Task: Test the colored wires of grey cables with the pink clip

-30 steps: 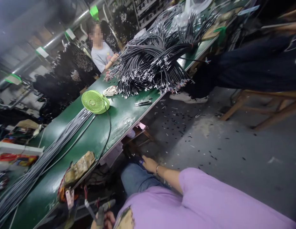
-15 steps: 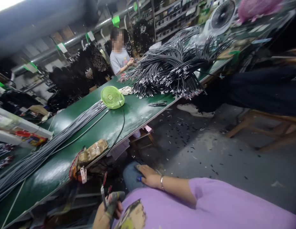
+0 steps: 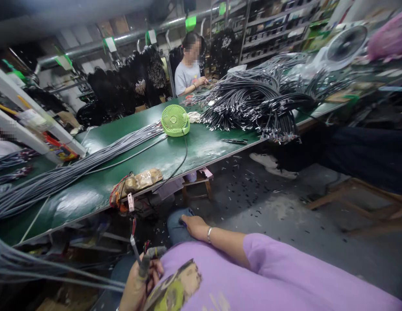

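At the bottom of the head view, my left hand (image 3: 141,276) is closed round grey cables (image 3: 135,248). Their stripped ends show thin red and dark wires, and grey wrapping covers some fingers. Longer grey strands (image 3: 74,276) run in from the left towards this hand. My right hand (image 3: 195,227) lies on my denim-covered knee (image 3: 175,224), with a bracelet at its wrist. Dark blue wrapping shows on a digit; the fingers are partly hidden, and I see nothing held.
A green table (image 3: 100,181) carries a long grey cable bundle (image 3: 119,149), a green fan (image 3: 175,121), a taped block (image 3: 144,179), tweezers (image 3: 234,141) and a heap of dark cables (image 3: 253,95). A person (image 3: 188,73) sits across it. Wooden stools stand at the right and below.
The view has swung left, so the table and fan appear further right. My right hand has turned on the knee, its fingers less visible. My left hand still grips the cables; trailing strands now show.
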A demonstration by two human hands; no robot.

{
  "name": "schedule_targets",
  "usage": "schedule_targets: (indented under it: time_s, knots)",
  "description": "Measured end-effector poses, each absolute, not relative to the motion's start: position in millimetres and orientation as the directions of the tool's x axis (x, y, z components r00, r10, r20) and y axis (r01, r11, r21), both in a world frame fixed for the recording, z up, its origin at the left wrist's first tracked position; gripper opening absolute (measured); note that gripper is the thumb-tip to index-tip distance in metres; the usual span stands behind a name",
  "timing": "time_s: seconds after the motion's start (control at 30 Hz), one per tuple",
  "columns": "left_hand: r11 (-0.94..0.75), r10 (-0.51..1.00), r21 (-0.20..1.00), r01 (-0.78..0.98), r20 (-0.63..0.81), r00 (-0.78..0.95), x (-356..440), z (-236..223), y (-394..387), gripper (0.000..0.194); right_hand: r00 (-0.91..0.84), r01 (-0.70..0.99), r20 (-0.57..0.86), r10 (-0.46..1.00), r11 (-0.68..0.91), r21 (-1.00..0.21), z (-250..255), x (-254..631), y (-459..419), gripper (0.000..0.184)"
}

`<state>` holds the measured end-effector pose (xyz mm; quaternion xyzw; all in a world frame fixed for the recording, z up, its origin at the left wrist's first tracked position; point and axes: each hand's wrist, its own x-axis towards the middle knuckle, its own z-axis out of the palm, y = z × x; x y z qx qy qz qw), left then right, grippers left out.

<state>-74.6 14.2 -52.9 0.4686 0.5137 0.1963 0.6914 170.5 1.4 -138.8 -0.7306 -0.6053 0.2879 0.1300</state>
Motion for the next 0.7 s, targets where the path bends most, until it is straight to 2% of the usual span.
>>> schedule_targets:
  time_s: [0.2,0.3,0.43,0.53,0.63,0.7]
  knots:
    - [0.425,0.801,0.899,0.111,-0.430,0.417,-78,-79,8,0.065,-0.023,0.824,-0.316,0.948,-0.161,-0.543,-154,194,-61,0.027]
    - [0.429,0.817,0.901,0.069,-0.420,0.396,-71,-85,6,0.062,-0.056,0.755,-0.346,0.937,-0.187,-0.629,-166,216,-77,0.027]
    - [0.485,0.820,0.872,-0.069,-0.426,0.381,-58,-74,3,0.050,-0.084,0.812,-0.426,0.901,-0.186,-0.553,-159,230,-65,0.026]
    - [0.474,0.832,0.872,-0.125,-0.396,0.388,-49,-59,2,0.047,-0.129,0.839,-0.447,0.885,-0.142,-0.525,-126,221,-47,0.021]
    - [0.436,0.841,0.898,-0.067,-0.379,0.387,-41,-50,2,0.046,-0.208,0.729,-0.356,0.911,-0.098,-0.678,-82,200,-30,0.022]
    - [0.355,0.859,0.934,0.052,-0.347,0.378,-36,-48,3,0.040,-0.251,0.533,-0.254,0.934,-0.085,-0.842,-58,183,-20,0.028]
